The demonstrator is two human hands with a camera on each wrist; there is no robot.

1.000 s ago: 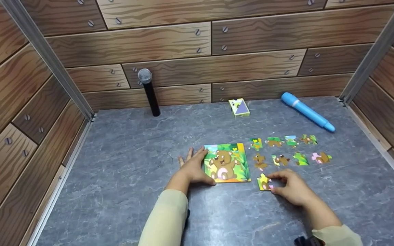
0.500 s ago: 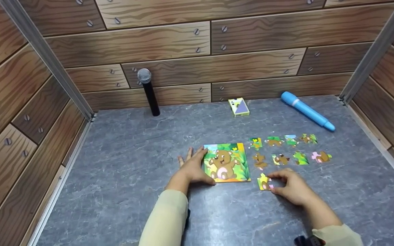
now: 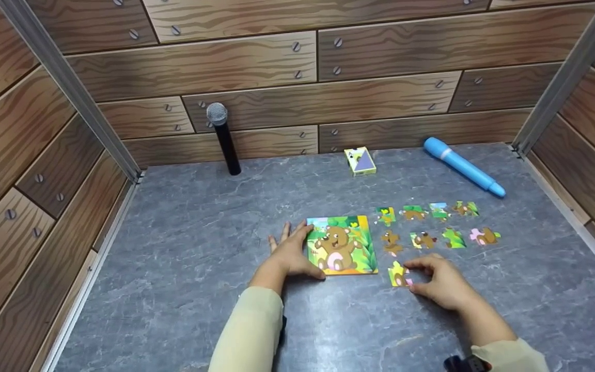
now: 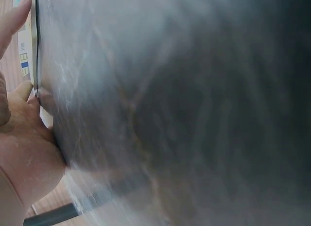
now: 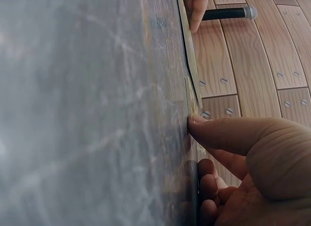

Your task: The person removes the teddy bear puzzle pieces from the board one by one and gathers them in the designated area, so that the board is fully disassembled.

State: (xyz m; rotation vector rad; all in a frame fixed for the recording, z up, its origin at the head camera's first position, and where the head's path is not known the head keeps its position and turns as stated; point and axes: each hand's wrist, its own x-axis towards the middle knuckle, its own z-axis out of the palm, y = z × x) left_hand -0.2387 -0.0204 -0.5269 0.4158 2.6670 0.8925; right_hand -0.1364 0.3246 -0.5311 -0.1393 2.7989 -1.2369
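Note:
On the grey tabletop lies a square bear puzzle board point(image 3: 340, 245), its picture complete on top. My left hand point(image 3: 291, 257) spreads along its left edge, thumb at the lower left corner and fingertips at the upper left. With thumb and forefinger, my right hand point(image 3: 439, 284) pinches the right side of a yellow-green puzzle piece point(image 3: 396, 275), just right of the board's lower corner. The right wrist view shows the thumb point(image 5: 221, 133) against the piece, the board's thin edge beyond it. Several puzzle pieces, among them a brown one point(image 3: 391, 242), lie in two rows above my right hand.
A black microphone point(image 3: 226, 144) stands upright at the back left. A card box point(image 3: 360, 161) and a blue pen-shaped stick point(image 3: 465, 168) lie at the back. Wood-patterned panels point(image 3: 256, 67) enclose the table's back and sides.
The camera view has shifted very slightly. Both hands, the board and the pieces keep their places.

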